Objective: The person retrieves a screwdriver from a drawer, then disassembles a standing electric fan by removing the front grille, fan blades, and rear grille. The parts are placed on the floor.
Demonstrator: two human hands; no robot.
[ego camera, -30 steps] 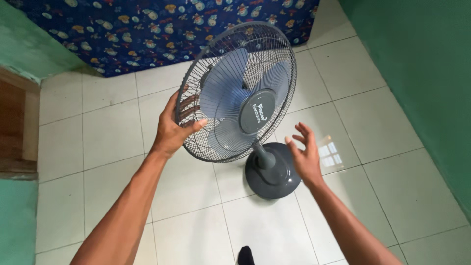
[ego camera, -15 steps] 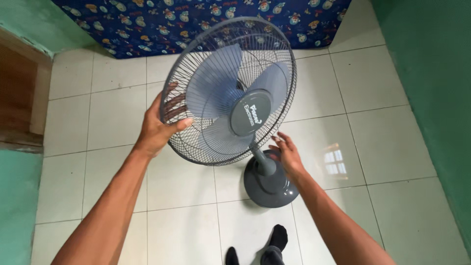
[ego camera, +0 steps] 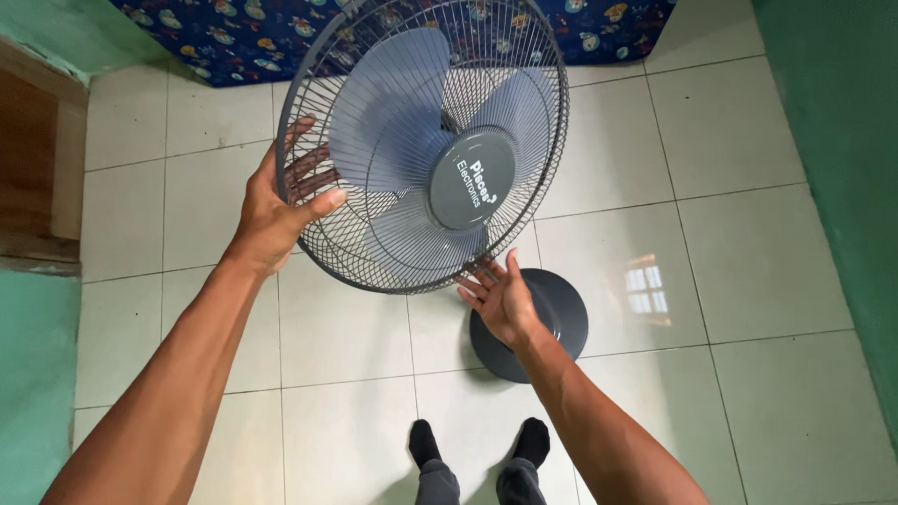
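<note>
A dark grey standing fan with blue blades fills the upper middle; its wire grille [ego camera: 524, 122] faces me and its round base [ego camera: 561, 313] rests on the white tiled floor [ego camera: 748, 271]. My left hand [ego camera: 271, 210] grips the grille's left rim, thumb on the front wires and fingers behind. My right hand [ego camera: 500, 295] is under the grille's lower edge, fingers spread and reaching up behind the wires; it hides the fan's neck, and I cannot tell whether it grips it.
A mattress with a dark blue cartoon-print cover [ego camera: 234, 37] lies along the far wall. Green walls [ego camera: 842, 140] bound the right and left sides. A wooden door frame [ego camera: 37, 159] is at left. My feet in black socks [ego camera: 477, 444] stand just before the fan base.
The fan head has come closer and higher, tilted toward me. My right hand moved left from beside the base to under the grille. My left hand kept its grip on the rim.
</note>
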